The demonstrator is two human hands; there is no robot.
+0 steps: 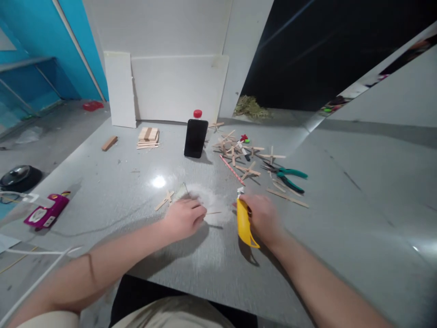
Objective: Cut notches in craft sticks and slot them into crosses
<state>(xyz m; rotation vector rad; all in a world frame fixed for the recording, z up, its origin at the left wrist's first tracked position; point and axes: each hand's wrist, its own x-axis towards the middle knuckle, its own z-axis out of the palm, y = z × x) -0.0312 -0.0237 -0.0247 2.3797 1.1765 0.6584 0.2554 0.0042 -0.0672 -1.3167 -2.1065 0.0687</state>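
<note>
My left hand (186, 217) is closed, its fingers curled low over the table. A thin wooden stick (214, 212) pokes out from its fingertips to the right. Beyond the knuckles lies a crossed pair of craft sticks (166, 199). My right hand (264, 216) grips a yellow-handled tool (243, 223), with a metal fitting at its top and a loop at its lower end; its blade, if any, cannot be made out. The two hands are apart. Pale dust (205, 193) covers the tabletop around the left hand.
A phone (195, 139) leans before a red-capped bottle (197, 114). Stacked craft sticks (148, 136) and a small wooden block (109, 143) lie left. Several crossed sticks (248, 171), a patterned pink strip (232, 170) and green-handled pliers (290, 175) lie right. A magenta power strip (48, 212) is far left.
</note>
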